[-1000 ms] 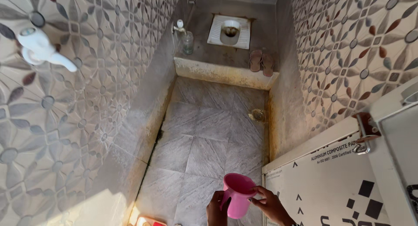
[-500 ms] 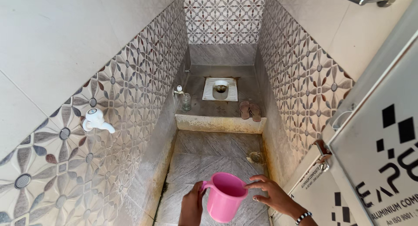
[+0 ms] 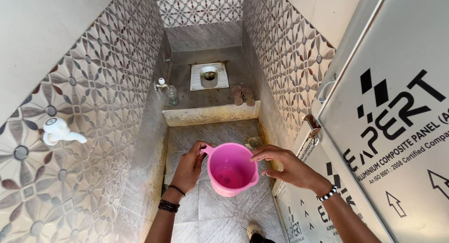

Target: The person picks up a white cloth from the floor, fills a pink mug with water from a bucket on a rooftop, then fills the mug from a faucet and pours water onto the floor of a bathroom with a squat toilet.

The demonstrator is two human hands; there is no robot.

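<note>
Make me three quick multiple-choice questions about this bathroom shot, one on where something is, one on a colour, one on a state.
1. Where is the white tap? A left wall B right wall C floor
2. What colour is the mug? A blue B pink C green
3. How is the mug held? A by both hands B resting on the floor C by one hand only

Answers: 1 A, it juts from the patterned left tiles. 2 B, its body is pink. 3 A, the left hand grips the handle while the right hand touches the rim.
</note>
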